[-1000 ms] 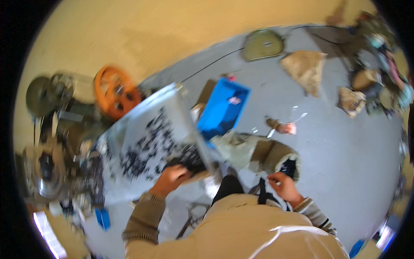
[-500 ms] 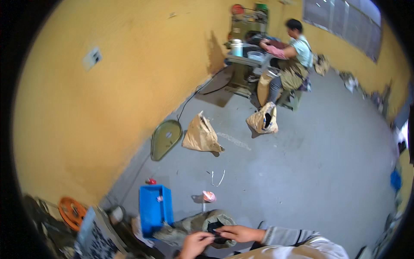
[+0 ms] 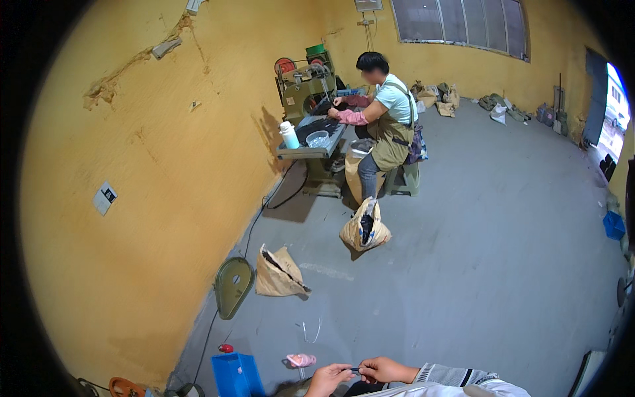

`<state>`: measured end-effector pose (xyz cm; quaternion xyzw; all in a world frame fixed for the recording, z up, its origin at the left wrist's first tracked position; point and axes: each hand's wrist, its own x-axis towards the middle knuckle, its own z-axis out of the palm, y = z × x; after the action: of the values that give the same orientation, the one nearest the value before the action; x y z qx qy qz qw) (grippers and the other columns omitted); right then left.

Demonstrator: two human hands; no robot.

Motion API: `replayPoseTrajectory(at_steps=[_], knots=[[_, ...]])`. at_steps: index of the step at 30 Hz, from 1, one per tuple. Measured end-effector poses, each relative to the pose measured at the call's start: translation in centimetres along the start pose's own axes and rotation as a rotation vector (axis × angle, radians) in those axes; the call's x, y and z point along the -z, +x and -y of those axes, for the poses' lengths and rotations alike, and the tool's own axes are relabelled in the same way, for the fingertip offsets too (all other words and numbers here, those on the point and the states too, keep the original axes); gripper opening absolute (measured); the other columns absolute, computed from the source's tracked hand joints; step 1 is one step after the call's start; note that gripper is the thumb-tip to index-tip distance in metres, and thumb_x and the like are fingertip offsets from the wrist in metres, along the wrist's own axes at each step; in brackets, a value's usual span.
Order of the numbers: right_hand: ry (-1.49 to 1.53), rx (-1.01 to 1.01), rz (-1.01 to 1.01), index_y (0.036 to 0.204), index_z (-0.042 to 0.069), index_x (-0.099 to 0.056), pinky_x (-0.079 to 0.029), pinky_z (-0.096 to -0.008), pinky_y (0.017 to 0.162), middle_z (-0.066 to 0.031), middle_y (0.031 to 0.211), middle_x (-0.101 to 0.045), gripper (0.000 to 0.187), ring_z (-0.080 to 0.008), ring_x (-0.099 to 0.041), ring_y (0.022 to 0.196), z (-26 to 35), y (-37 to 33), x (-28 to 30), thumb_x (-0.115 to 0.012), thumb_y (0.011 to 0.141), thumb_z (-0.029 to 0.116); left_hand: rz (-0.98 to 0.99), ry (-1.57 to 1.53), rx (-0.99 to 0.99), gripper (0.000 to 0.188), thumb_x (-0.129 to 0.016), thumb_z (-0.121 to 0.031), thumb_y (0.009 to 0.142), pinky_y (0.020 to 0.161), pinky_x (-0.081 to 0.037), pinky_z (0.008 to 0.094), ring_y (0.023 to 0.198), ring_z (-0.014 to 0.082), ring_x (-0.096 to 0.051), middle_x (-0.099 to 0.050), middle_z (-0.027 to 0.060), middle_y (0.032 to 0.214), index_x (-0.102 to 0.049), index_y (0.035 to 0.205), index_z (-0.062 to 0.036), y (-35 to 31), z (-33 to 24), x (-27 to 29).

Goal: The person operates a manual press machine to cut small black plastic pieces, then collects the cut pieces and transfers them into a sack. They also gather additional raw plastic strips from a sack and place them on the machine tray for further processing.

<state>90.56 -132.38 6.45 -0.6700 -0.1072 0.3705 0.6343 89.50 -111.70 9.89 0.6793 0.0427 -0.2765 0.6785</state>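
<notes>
Low in the view, my left hand (image 3: 329, 379) and my right hand (image 3: 382, 370) meet almost fingertip to fingertip. Between them is a small, dark, slim piece (image 3: 356, 370), pinched by the fingers of both hands. It is too small to name. A greyish sack (image 3: 290, 388) shows only in part beside my left hand, cut off by the lower edge. Just beyond my left hand is a pink and white object (image 3: 301, 360) on a thin pale stem. Further left stands a blue plastic crate (image 3: 231, 374).
A red object (image 3: 225, 348) lies behind the crate. Ahead are an olive machine cover (image 3: 233, 288) and two paper sacks (image 3: 278, 274) (image 3: 366, 231). Beyond them a person (image 3: 390, 112) sits on a stool at a machine (image 3: 301, 89), both hands over dark material. A cable (image 3: 254, 228) runs along the wall.
My view has tilted upward, so the hands and crate sit lower in it and the sack is mostly out of sight. My fingers still meet at the small dark piece.
</notes>
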Motion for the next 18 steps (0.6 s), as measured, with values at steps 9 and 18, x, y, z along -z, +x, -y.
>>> replayPoseTrajectory(at_steps=[9, 18], knots=[[0.091, -0.045, 0.187, 0.099, 0.002, -0.058, -0.046, -0.0223, 0.069, 0.0014, 0.082, -0.058, 0.028, -0.0067, -0.052, 0.073, 3.0, 9.8, 13.9, -0.042, 0.101, 0.025, -0.003, -0.111, 0.034, 0.019, -0.062, -0.008, 0.089, 0.069, -0.054, 0.0247, 0.076, 0.0129, -0.064, -0.067, 0.0096, 0.089, -0.059, 0.104, 0.0027, 15.5, -3.4, 2.6], [0.062, -0.099, -0.211, 0.107, 0.005, -0.06, -0.046, -0.0241, 0.065, -0.0001, 0.081, -0.061, 0.023, -0.0083, -0.053, 0.069, 10.7, 23.4, 33.0, -0.046, 0.099, 0.021, 0.157, -0.073, 0.041, 0.029, -0.054, -0.01, 0.094, 0.075, -0.053, 0.0268, 0.085, 0.0187, -0.065, -0.065, 0.0142, 0.097, -0.051, 0.117, 0.0063, 40.3, -16.4, 6.5]])
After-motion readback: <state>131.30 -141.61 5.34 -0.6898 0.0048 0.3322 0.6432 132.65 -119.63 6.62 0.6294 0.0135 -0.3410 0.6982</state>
